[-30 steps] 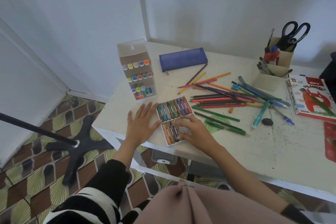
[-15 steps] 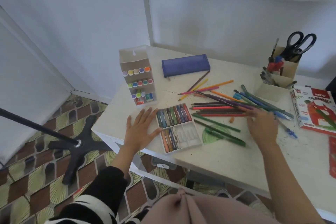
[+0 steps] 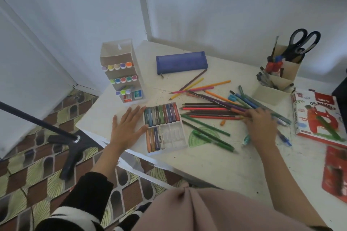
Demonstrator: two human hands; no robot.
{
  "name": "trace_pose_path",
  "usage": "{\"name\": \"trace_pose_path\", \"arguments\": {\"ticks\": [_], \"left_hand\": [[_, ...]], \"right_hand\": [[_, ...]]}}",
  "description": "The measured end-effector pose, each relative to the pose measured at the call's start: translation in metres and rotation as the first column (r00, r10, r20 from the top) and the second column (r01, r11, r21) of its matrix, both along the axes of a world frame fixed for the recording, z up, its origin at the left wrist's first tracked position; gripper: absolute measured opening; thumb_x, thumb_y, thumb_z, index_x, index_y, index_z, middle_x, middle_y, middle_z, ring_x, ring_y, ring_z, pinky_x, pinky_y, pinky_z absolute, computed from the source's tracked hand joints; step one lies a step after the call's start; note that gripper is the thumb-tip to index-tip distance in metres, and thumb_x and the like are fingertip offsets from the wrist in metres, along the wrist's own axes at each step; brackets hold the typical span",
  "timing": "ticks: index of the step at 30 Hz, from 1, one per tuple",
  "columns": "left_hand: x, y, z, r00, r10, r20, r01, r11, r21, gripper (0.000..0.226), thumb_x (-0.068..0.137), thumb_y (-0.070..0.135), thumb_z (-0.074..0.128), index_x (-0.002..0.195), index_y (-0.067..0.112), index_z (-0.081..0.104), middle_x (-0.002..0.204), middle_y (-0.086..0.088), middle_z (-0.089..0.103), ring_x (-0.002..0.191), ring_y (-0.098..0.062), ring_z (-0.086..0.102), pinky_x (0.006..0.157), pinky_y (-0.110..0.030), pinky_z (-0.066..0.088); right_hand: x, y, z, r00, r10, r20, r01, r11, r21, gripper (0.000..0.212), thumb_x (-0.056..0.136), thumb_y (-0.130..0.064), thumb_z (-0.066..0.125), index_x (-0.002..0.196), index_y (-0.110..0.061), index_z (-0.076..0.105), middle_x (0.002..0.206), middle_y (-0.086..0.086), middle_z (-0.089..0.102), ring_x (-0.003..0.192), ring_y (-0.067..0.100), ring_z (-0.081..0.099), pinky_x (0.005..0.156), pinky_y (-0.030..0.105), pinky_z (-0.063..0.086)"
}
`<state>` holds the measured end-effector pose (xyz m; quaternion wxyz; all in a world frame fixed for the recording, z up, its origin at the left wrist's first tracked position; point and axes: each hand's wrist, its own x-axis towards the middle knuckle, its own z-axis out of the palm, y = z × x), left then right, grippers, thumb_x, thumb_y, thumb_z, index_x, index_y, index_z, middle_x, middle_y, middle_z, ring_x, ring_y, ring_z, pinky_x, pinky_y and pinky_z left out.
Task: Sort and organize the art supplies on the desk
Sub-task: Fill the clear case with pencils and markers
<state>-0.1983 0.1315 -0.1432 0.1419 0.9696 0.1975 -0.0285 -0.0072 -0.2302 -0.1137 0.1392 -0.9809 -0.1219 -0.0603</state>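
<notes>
- My left hand (image 3: 127, 127) lies flat and spread wide on the white desk (image 3: 216, 159), its thumb touching the left edge of the oil pastel tray (image 3: 165, 125).
- The tray sits near the desk's near left edge; its far row is full of pastels, its near row holds a few at the left end.
- My right hand (image 3: 261, 125) rests on the right ends of the coloured pencils (image 3: 208, 112) scattered mid-desk; fingers curl down over them, and I cannot tell whether they grip any.
- A green protractor (image 3: 199, 137) lies under two green pencils, between tray and right hand.
- Farther back: a marker rack (image 3: 122, 73) at left, a blue pencil case (image 3: 181, 62), and a holder with scissors (image 3: 300, 43) at right.
- The oil pastels box (image 3: 319, 116) lies right of my right hand.
</notes>
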Motion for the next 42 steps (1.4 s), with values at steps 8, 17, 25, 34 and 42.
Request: {"name": "trace_pose_path", "arguments": {"ticks": [8, 17, 25, 34, 42], "left_hand": [[0.005, -0.032, 0.001, 0.981, 0.187, -0.055, -0.185, 0.982, 0.031, 0.072, 0.081, 0.068, 0.003, 0.147, 0.043, -0.014, 0.158, 0.015, -0.011, 0.145, -0.014, -0.015, 0.111, -0.06, -0.009], [0.003, -0.028, -0.001, 0.982, 0.186, -0.025, -0.186, 0.982, 0.022, 0.077, 0.077, 0.075, -0.001, 0.147, 0.044, -0.011, 0.158, 0.016, -0.009, 0.146, -0.012, -0.013, 0.112, -0.059, -0.009], [0.003, -0.03, 0.001, 0.979, 0.198, -0.046, -0.196, 0.98, 0.031, 0.072, 0.082, 0.071, 0.005, 0.147, 0.045, -0.011, 0.158, 0.018, -0.009, 0.146, -0.011, -0.013, 0.112, -0.058, -0.008], [0.003, -0.029, 0.0, 0.98, 0.197, -0.018, -0.196, 0.98, 0.026, 0.075, 0.078, 0.074, 0.001, 0.147, 0.046, -0.009, 0.158, 0.019, -0.007, 0.146, -0.01, -0.011, 0.112, -0.057, -0.008], [0.003, -0.029, -0.001, 0.98, 0.196, 0.017, -0.197, 0.98, 0.03, 0.075, 0.079, 0.074, 0.004, 0.149, 0.045, -0.002, 0.159, 0.018, -0.001, 0.146, -0.01, -0.007, 0.113, -0.059, -0.005]], "right_hand": [[-0.019, 0.0, -0.006, 0.91, 0.258, 0.324, -0.335, 0.92, 0.206, 0.012, 0.081, -0.007, 0.069, 0.092, -0.005, 0.063, 0.086, 0.011, 0.067, 0.076, 0.029, 0.064, 0.066, 0.041, 0.049], [-0.049, 0.052, 0.004, 0.766, 0.539, 0.35, -0.639, 0.58, 0.506, 0.02, 0.089, -0.009, 0.057, 0.106, -0.002, 0.066, 0.099, 0.008, 0.068, 0.085, 0.014, 0.064, 0.077, 0.025, 0.055], [-0.085, 0.116, -0.014, 0.292, 0.929, 0.227, -0.936, 0.229, 0.267, 0.034, 0.069, 0.013, 0.071, 0.098, -0.006, 0.069, 0.106, 0.009, 0.068, 0.094, 0.024, 0.064, 0.074, 0.038, 0.056], [-0.093, 0.132, -0.034, 0.362, 0.897, 0.253, -0.918, 0.297, 0.261, 0.038, 0.069, 0.015, 0.068, 0.103, -0.004, 0.069, 0.122, 0.015, 0.062, 0.106, 0.03, 0.059, 0.083, 0.042, 0.053], [-0.095, 0.134, -0.037, 0.419, 0.854, 0.309, -0.898, 0.339, 0.282, 0.033, 0.071, 0.01, 0.068, 0.102, -0.003, 0.069, 0.107, 0.009, 0.069, 0.106, 0.025, 0.06, 0.083, 0.042, 0.052]]}}
